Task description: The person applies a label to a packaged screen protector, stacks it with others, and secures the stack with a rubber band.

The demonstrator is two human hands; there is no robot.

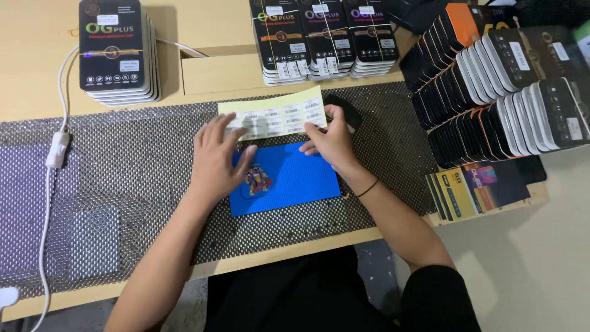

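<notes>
A pale yellow sheet of white barcode stickers (276, 110) lies on the black mesh mat (141, 160) at the table's middle. My left hand (218, 163) rests flat with its fingers spread on the sheet's left part and on a blue mat (295, 181) that has a small colourful figure on it. My right hand (332, 141) is at the sheet's right end, fingertips pinching at a sticker near its edge. A black object (350, 114) lies partly hidden behind that hand.
Stacks of black flat boxes stand at the back left (117, 52) and back middle (322, 37). Rows of upright black boxes (504, 92) fill the right side, with yellow-edged packs (473, 190) in front. A white cable with a switch (57, 150) runs down the left.
</notes>
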